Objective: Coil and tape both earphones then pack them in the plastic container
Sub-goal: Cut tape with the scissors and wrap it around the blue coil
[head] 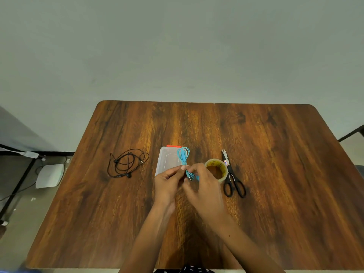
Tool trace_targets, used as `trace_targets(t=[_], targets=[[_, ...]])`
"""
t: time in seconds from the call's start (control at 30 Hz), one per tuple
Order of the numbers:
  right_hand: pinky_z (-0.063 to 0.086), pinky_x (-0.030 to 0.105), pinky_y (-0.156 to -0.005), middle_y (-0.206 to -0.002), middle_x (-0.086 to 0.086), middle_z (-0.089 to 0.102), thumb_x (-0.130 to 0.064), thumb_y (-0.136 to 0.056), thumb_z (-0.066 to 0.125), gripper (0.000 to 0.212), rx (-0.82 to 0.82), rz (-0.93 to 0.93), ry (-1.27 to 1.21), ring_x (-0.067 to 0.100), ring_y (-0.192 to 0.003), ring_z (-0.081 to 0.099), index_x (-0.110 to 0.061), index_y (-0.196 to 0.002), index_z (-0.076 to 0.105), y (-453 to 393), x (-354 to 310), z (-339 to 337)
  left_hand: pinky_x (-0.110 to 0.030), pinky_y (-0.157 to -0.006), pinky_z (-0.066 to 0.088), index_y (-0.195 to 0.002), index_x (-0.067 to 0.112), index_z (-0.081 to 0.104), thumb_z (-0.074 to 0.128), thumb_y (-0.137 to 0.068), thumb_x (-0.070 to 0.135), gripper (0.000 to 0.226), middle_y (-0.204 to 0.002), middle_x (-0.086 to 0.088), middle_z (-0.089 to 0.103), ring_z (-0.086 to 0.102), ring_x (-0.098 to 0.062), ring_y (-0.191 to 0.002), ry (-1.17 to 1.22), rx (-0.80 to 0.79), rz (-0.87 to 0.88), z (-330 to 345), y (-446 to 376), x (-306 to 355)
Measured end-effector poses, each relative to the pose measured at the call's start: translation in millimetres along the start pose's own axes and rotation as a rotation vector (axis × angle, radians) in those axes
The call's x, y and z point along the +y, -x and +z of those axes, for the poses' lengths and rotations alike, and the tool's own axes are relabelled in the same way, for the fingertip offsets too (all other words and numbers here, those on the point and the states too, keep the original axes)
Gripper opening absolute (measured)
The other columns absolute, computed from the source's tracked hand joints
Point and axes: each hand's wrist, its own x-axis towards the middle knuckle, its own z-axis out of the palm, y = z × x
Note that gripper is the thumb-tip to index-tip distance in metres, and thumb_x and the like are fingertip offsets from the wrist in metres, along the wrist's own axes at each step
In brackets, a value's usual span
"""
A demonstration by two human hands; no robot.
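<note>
While both hands, left hand (pixel 167 181) and right hand (pixel 201 184), pinch the blue earphone (pixel 183 157), its loops point away over the plastic container (pixel 167 160); the tape (pixel 216 169) sits nearest the right hand.

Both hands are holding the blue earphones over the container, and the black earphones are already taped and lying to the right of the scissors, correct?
Not quite. The head view shows the black earphones lying to the left of the container, loose and untaped, not right of the scissors. The rest holds: the left hand and right hand hold the blue earphones over the container.
</note>
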Motion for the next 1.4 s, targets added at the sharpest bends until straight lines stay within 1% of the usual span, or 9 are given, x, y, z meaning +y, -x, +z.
trace_targets(t=[0.17, 0.27, 0.43, 0.67, 0.87, 1.0, 1.07, 1.23, 1.4], targets=[[0.054, 0.015, -0.07, -0.087, -0.009, 0.069, -0.014, -0.081, 0.073, 0.016, 0.1, 0.308, -0.426, 0.002, -0.083, 0.067, -0.011, -0.095, 0.066, -16, 3, -6, -0.027, -0.074, 0.058, -0.097, 0.006, 0.073, 0.067, -0.084, 0.004, 0.015, -0.092, -0.011, 0.074, 0.07, -0.021, -0.087, -0.032, -0.01, 0.056, -4, -2, -6], [0.056, 0.02, -0.071, -0.089, -0.004, 0.074, -0.017, -0.078, 0.076, 0.021, -0.001, 0.406, -0.474, 0.006, -0.084, 0.07, -0.011, -0.098, 0.074, -22, 14, -8, -0.023, -0.07, 0.057, -0.096, 0.009, 0.073, 0.067, -0.082, 0.003, 0.016, -0.09, -0.005, 0.075, 0.071, -0.015, -0.086, -0.093, -0.047, 0.128, -4, 1, -6], [0.052, 0.024, -0.074, -0.095, 0.006, 0.075, -0.014, -0.079, 0.073, 0.024, -0.182, 0.589, -0.721, 0.015, -0.091, 0.069, -0.006, -0.101, 0.073, -30, 24, -14, -0.03, -0.081, 0.057, -0.105, 0.003, 0.071, 0.067, -0.084, 0.006, 0.022, -0.099, -0.007, 0.074, 0.07, -0.019, -0.096, -0.258, -0.088, 0.286, -7, -1, -5], [0.054, 0.017, -0.066, -0.077, 0.003, 0.072, -0.004, -0.08, 0.068, 0.01, -0.261, 0.766, -1.0, 0.008, -0.069, 0.061, -0.01, -0.081, 0.077, -33, 25, -19, -0.018, -0.076, 0.053, -0.109, 0.022, 0.067, 0.061, -0.089, 0.005, 0.026, -0.093, 0.009, 0.071, 0.067, -0.008, -0.091, -0.481, -0.139, 0.411, -1, -2, -2], [0.053, 0.017, -0.064, -0.077, 0.006, 0.071, -0.005, -0.077, 0.071, 0.008, -0.227, 0.784, -1.014, 0.012, -0.071, 0.057, -0.006, -0.083, 0.076, -33, 30, -18, -0.025, -0.076, 0.057, -0.114, 0.016, 0.066, 0.063, -0.088, 0.007, 0.027, -0.099, 0.004, 0.074, 0.069, -0.013, -0.096, -0.387, -0.161, 0.361, 0, 3, -1], [0.055, 0.016, -0.066, -0.083, 0.006, 0.073, -0.01, -0.068, 0.072, 0.014, -0.295, 0.825, -1.094, 0.008, -0.073, 0.065, -0.008, -0.081, 0.077, -32, 32, -23, -0.035, -0.084, 0.054, -0.141, 0.006, 0.038, 0.069, -0.083, 0.008, 0.065, -0.07, 0.005, 0.073, 0.069, -0.009, -0.077, -0.287, -0.123, 0.227, -1, 1, 5], [0.056, 0.015, -0.066, -0.09, 0.008, 0.074, -0.007, -0.072, 0.068, 0.017, -0.345, 0.87, -1.185, 0.007, -0.073, 0.067, -0.005, -0.087, 0.076, -33, 35, -26, -0.027, -0.08, 0.055, -0.144, 0.005, 0.031, 0.068, -0.083, 0.007, 0.071, -0.068, 0.003, 0.073, 0.069, -0.008, -0.075, -0.221, -0.161, 0.148, -2, 1, 8], [0.056, 0.016, -0.068, -0.102, 0.01, 0.072, -0.007, -0.078, 0.065, 0.03, -0.479, 0.892, -1.228, 0.01, -0.082, 0.069, 0.002, -0.107, 0.068, -38, 37, -33, -0.018, -0.067, 0.055, -0.145, 0.012, 0.03, 0.067, -0.084, 0.008, 0.071, -0.081, -0.008, 0.074, 0.07, -0.011, -0.076, -0.157, -0.213, 0.005, -6, 1, 9], [0.055, 0.023, -0.072, -0.101, 0.011, 0.072, -0.015, -0.076, 0.068, 0.03, -0.501, 0.843, -1.12, 0.017, -0.091, 0.069, -0.001, -0.103, 0.07, -36, 40, -30, -0.022, -0.069, 0.057, -0.134, 0.019, 0.04, 0.068, -0.083, 0.01, 0.059, -0.083, -0.009, 0.074, 0.071, -0.014, -0.079, -0.13, -0.192, -0.047, -8, 1, 7]])
